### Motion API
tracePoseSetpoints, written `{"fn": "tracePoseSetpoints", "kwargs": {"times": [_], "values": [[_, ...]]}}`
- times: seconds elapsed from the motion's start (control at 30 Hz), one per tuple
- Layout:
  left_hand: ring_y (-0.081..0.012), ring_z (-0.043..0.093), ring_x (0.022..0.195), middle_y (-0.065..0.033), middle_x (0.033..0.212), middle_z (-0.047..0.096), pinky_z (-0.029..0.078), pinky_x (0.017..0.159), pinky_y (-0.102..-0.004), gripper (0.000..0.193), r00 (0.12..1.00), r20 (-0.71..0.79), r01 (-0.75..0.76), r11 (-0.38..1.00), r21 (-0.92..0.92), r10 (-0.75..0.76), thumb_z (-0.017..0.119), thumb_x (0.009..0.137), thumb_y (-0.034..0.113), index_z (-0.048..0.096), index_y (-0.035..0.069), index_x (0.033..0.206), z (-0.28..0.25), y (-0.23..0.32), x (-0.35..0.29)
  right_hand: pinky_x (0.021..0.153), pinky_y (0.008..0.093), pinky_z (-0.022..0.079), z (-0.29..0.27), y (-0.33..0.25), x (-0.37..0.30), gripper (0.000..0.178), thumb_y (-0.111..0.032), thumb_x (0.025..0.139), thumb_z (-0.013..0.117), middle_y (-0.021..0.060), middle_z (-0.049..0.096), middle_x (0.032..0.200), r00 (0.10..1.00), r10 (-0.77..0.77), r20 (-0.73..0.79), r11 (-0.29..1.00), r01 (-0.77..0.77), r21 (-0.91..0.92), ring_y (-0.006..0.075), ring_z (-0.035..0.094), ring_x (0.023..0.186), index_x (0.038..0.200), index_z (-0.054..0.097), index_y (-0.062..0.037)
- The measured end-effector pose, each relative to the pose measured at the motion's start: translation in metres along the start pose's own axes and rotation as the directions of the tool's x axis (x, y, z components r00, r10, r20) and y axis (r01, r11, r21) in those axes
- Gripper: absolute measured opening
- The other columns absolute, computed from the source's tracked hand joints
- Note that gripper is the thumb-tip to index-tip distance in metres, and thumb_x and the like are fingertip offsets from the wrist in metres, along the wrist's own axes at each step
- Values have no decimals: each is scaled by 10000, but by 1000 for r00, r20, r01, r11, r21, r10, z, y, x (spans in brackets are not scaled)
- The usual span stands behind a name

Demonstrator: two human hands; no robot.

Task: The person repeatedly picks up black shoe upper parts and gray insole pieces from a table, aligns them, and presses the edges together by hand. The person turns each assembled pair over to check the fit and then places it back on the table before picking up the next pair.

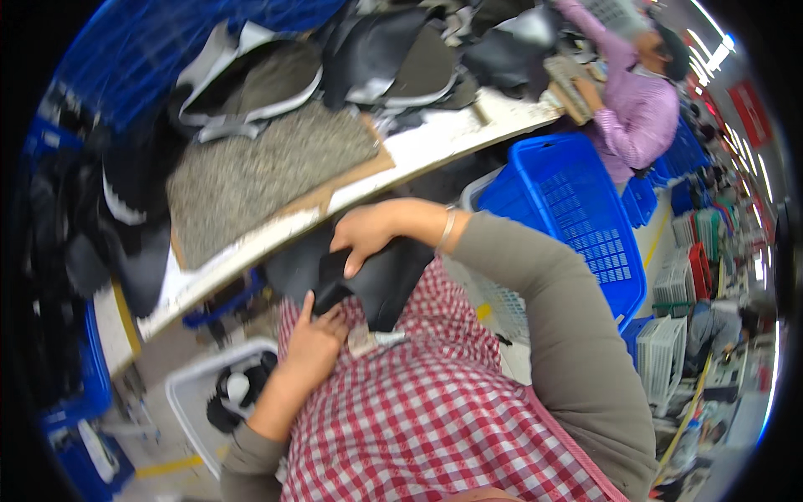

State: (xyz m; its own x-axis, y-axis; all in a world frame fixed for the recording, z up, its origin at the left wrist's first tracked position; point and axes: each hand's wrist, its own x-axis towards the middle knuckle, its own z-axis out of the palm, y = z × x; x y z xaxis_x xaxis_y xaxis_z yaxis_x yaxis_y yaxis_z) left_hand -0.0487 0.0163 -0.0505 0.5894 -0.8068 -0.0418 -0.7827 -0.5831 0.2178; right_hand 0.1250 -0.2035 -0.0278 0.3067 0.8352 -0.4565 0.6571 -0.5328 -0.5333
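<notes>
Beyond the fingers stretches a white bench (443, 138); to their right stands a blue basket (577, 192); ahead-left lies a grey pad (276, 176). Between the fingers is a dark, flexible piece (393, 280), the right hand (368, 234) pinching its top, the left hand (314, 345) gripping its near-left edge.

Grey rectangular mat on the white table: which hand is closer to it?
Right. The right hand is just off the table, near the mat; the left hand is farther away, lower in the picture.
</notes>
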Motion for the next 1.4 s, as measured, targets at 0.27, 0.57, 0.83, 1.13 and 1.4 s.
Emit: {"fn": "tracePoseSetpoints", "kwargs": {"times": [0.27, 0.57, 0.83, 1.13, 1.4], "values": [[-112, 511, 607, -16, 674, 591, 440, 603, -280, 185, 718, -123, 350, 508, -787, -685, 742, 935, 112, 705, -8, 1071, -42, -56, 9, 791, 482, 557, 19, -42, -37, 395, -383, 834, 809, 139, 768, 982, 956, 160, -246, 968, -201, -151, 349, 730, 979, 1161, 775, -164], [-70, 618, 909, -8, 1003, 718, 524, 863, -260, 230, 873, 238, 349, 205, -914, -426, 671, 975, 10, 705, -49, 1195, -23, -79, 63, 802, 407, 480, 42, -60, -44, 264, -335, 696, 868, 8, 708, 803, 777, -43, -628, 898, -245, -365, 234, 676, 875, 896, 791, -180], [-56, 595, 838, 11, 951, 728, 508, 781, -245, 204, 864, 76, 140, 94, -986, -498, 676, 974, 4, 756, -26, 1159, 1, -67, 56, 810, 392, 438, 41, -45, -55, 290, -270, 757, 878, 57, 706, 825, 734, 148, -663, 983, -181, 19, 263, 657, 825, 941, 729, -102], [-69, 593, 809, 3, 937, 734, 506, 763, -251, 211, 830, 138, 151, -20, -988, -540, 687, 963, 0, 769, -19, 1157, -11, -62, 54, 804, 386, 434, 25, -44, -55, 301, -229, 816, 858, 90, 665, 789, 775, 205, -598, 979, -148, 143, 303, 623, 749, 924, 627, -69], [-69, 583, 804, 4, 927, 733, 502, 762, -251, 215, 823, 133, 166, 10, -986, -552, 680, 966, 12, 770, -22, 1158, -13, -62, 55, 811, 419, 455, 20, -42, -52, 326, -268, 840, 841, 88, 692, 818, 813, 204, -546, 979, -169, 115, 307, 677, 794, 967, 611, -75]]}}
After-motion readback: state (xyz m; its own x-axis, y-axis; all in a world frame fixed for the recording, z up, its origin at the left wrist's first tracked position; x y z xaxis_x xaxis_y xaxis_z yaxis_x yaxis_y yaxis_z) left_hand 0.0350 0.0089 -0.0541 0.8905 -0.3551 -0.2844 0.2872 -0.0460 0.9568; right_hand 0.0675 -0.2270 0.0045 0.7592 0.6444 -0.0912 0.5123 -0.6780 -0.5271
